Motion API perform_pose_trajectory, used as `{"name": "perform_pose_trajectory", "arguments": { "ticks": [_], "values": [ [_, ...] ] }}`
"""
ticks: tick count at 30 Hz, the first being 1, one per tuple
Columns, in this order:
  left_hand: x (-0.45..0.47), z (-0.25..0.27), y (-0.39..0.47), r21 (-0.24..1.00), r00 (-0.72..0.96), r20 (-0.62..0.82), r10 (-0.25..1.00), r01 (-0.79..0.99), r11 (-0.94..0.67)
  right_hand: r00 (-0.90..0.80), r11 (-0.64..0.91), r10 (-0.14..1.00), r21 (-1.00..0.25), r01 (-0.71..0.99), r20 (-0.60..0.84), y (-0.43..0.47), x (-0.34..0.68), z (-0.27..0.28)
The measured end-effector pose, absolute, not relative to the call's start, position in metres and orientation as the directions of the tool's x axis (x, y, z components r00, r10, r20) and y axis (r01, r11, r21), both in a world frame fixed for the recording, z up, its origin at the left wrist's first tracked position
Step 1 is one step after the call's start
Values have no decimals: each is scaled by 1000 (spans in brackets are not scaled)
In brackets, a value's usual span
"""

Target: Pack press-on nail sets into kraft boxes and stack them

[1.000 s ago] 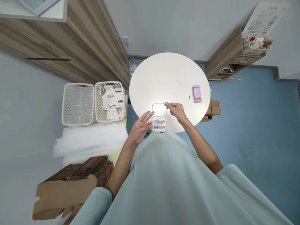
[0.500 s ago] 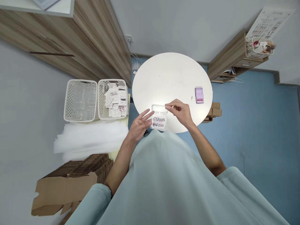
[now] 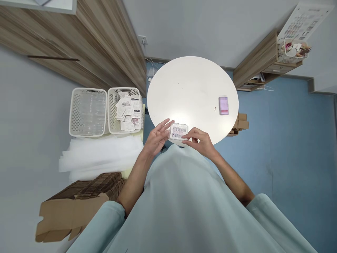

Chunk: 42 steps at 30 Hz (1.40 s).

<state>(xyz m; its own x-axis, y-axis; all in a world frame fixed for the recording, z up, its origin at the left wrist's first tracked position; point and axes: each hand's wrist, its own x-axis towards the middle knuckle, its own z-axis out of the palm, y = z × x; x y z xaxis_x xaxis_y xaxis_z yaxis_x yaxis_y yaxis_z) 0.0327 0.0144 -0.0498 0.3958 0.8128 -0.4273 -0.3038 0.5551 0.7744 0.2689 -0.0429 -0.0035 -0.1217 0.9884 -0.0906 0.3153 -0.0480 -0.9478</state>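
Note:
A small clear plastic case (image 3: 178, 131) lies near the front edge of the white table (image 3: 192, 88), its lid down. Two rows of small shiny oval pieces, which look like false nails, show through it. On its left side is my left hand (image 3: 156, 140), fingers stretched and spread, the tips at the case's edge. My right hand (image 3: 201, 141) pinches the case's lower right corner between thumb and fingers. Farther right on the tabletop sits a purple-and-pink item (image 3: 223, 105), blurred out.
Left of the table stand a white basket of clear plastic cases (image 3: 88, 133) and a white basket of printed cards (image 3: 125, 132). Below them lie white foam sheets (image 3: 100, 154) and flattened cardboard boxes (image 3: 73, 214). Small brown boxes (image 3: 241, 121) sit beyond the table's right edge.
The case's lid has swung down shut over the oval pieces. My right hand has moved from the raised lid toward me, to the lower right corner. My left hand stays beside the case.

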Motion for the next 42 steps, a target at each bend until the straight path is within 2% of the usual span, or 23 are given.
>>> {"name": "perform_pose_trajectory", "arguments": {
  "ticks": [4,8,12,16,22,32,38,42],
  "values": [
    [35,-48,16,788,374,-432,821,-287,545,-46,-132,987,-938,320,-155,-44,268,-4],
    [36,-46,16,796,348,-434,831,-285,535,94,-366,931,-897,247,-354,-42,268,-8],
    [37,-46,14,814,339,-426,839,-262,519,-33,-527,847,-845,85,-531,-40,262,-13],
    [33,-44,10,843,313,-422,851,-210,495,-53,-550,834,-835,7,-550,-37,257,-16],
    [25,-44,2,841,269,-529,805,41,539,-34,-564,825,-825,20,-565,-29,259,-26],
    [10,-62,3,852,183,-521,834,48,522,-75,-589,801,-805,72,-593,-18,245,-44],
    [-3,-109,12,847,126,-524,842,181,500,-114,-573,796,-800,178,-595,0,231,-99],
    [-6,-162,25,764,78,-588,805,379,521,-49,-692,684,-668,273,-728,19,212,-148]
  ]
}}
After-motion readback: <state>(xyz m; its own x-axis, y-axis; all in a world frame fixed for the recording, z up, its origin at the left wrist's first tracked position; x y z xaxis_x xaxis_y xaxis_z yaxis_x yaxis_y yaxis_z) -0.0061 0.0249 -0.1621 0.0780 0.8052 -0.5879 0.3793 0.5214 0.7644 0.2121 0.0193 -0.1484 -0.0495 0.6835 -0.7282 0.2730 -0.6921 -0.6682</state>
